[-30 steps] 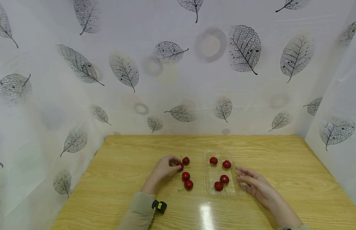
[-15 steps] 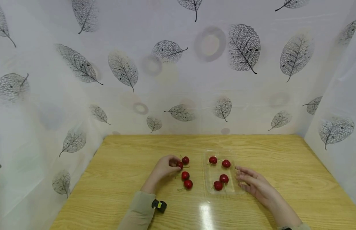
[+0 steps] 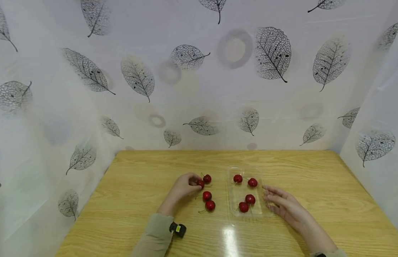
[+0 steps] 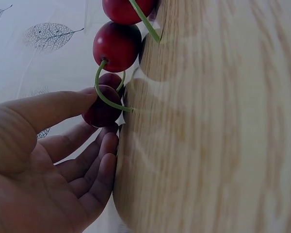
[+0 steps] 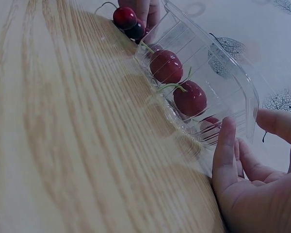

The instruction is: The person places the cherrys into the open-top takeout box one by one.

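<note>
The cherry (image 3: 200, 184) lay on the bench (image 3: 138, 192), left of the tray (image 3: 246, 171), pinched between thumb and fingertips of the left hand (image 3: 185, 186). In the left wrist view the thumb (image 4: 53, 109) lay over the top of that cherry (image 4: 101, 109) while the curled fingers (image 4: 99, 170) closed in beneath it, so the hand was clamped on the fruit, with a green stem (image 4: 106, 94) looping across its front.

Three more loose cherries sat close by: one (image 3: 207, 179) just to the right and slightly farther off, one (image 3: 207, 195) nearer, and one (image 3: 210, 205) nearest of all. All three rested on the wood, none in the tray.

The clear plastic tray stood to the right of this group and held four cherries, two at its far end (image 3: 238, 178) (image 3: 252, 182) and two near its near end (image 3: 249, 198) (image 3: 243, 206).

The right hand (image 3: 284, 207) lay at the tray's right side with its fingers straight and relaxed, apart, gripping nothing. In the right wrist view a fingertip (image 5: 226, 141) touched the tray's wall (image 5: 218, 73), and the thumb (image 5: 281, 124) stood clear of it.

A tan sleeve (image 3: 155, 235) covered the left forearm, with a small black device (image 3: 178, 229) at the wrist. White sheeting printed with grey leaves (image 3: 273, 53) enclosed the bench on the far side and both flanks.
</note>
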Demonstrator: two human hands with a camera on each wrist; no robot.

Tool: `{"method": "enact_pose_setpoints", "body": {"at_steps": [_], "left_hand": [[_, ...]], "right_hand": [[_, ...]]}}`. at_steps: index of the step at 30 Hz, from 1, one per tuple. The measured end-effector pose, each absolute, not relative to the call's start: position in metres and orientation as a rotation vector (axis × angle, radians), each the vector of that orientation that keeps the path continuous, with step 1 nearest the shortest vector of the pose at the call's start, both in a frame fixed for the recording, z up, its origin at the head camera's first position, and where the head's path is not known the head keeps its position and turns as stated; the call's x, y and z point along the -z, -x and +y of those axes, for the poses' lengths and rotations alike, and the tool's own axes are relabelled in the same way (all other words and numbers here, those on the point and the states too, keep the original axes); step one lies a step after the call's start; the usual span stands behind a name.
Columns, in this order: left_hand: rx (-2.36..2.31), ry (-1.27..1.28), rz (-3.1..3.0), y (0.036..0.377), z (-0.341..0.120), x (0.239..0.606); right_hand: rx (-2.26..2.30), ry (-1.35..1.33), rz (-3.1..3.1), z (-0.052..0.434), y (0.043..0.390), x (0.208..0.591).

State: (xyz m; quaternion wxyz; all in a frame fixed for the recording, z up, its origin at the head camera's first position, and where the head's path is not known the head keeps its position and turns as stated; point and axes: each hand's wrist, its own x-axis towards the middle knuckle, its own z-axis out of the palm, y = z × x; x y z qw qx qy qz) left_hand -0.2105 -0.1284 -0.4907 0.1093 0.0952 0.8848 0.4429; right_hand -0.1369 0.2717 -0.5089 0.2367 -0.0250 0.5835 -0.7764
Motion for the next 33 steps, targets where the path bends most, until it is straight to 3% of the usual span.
{"method": "enact_pose_setpoints", "body": {"at_steps": [33], "left_hand": [[-1.532, -0.179, 2.607, 0.209, -0.115, 0.481]], "right_hand": [[2.096, 0.025, 1.652, 0.272, 0.139, 0.510]]}}
